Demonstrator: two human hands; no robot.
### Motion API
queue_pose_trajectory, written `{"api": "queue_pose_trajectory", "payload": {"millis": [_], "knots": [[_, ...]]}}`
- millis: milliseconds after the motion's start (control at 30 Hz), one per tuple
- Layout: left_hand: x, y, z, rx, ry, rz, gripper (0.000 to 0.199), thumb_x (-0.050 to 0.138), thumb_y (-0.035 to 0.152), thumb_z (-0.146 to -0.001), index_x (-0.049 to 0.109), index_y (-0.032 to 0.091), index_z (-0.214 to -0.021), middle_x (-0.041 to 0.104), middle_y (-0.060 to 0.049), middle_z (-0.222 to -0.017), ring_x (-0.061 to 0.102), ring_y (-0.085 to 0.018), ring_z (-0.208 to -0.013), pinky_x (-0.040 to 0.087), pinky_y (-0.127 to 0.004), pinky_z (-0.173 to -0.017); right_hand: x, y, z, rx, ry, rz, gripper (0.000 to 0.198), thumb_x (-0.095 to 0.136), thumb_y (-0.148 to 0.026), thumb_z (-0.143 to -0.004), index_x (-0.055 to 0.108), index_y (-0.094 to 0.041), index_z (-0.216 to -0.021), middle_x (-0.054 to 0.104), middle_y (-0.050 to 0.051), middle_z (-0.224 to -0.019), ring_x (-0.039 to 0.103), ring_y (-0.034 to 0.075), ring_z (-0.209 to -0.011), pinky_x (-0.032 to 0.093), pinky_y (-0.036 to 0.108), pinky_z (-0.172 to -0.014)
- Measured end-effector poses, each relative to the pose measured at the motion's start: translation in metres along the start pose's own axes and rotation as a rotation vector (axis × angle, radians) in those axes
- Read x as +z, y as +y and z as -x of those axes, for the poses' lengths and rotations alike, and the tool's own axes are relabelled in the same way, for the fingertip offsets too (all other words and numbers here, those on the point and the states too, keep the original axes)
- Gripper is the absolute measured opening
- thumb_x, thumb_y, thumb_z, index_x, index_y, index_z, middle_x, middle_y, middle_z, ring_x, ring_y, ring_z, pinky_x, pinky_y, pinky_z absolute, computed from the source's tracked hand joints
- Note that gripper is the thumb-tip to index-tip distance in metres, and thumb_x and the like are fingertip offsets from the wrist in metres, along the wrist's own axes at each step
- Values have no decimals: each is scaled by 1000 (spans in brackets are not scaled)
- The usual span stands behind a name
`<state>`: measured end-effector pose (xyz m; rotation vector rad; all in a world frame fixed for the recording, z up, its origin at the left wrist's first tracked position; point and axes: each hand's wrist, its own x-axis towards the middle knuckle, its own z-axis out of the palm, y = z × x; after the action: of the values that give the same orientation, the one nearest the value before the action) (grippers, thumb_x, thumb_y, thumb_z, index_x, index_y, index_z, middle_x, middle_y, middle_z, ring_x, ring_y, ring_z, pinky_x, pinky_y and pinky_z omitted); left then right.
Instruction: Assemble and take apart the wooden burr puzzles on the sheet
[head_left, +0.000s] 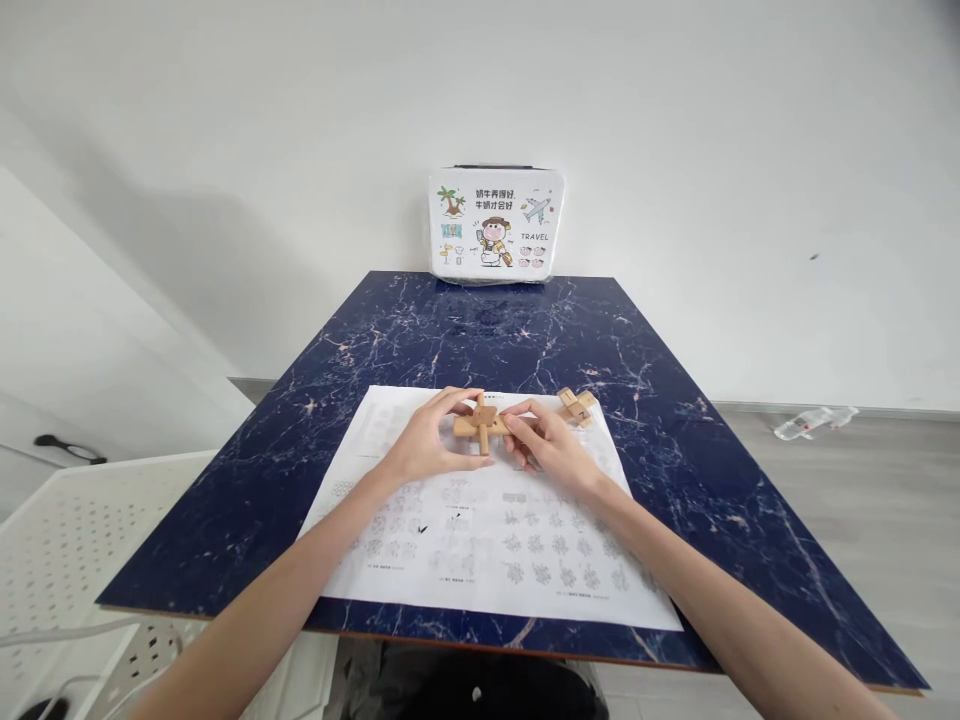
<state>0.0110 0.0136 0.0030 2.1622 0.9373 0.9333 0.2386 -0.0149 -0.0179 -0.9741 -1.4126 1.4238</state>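
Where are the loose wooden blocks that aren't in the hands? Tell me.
In the head view, the loose wooden blocks lie on the instruction sheet, just beyond the right hand.

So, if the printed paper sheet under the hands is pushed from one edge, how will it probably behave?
The instruction sheet looks thin and lies flat, so it would probably be floppy and light. On the glossy marble-pattern table it may slide easily. Both hands, left hand and right hand, rest over it and might pin it.

A dark blue marbled surface [637,330] stands against a plain white wall [225,120]. At twelve o'clock a cartoon-printed box [495,222] leans there. Grey floor [862,480] at three, a white perforated rack [67,530] at eight.
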Motion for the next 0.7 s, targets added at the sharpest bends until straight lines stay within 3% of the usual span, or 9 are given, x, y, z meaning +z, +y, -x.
{"api": "queue_pose_trajectory", "payload": {"millis": [700], "knots": [[0,0,0,14,3,-1,83,96,35,-68,58,31,-142,65,-8,-132,70,-29,-114,58,-48,-100,1,0,1,-2,-11,-30,41,66,-65,-94,55,-26,-101,62,-4,-72,49,11,-50,36,27,-46]]}}
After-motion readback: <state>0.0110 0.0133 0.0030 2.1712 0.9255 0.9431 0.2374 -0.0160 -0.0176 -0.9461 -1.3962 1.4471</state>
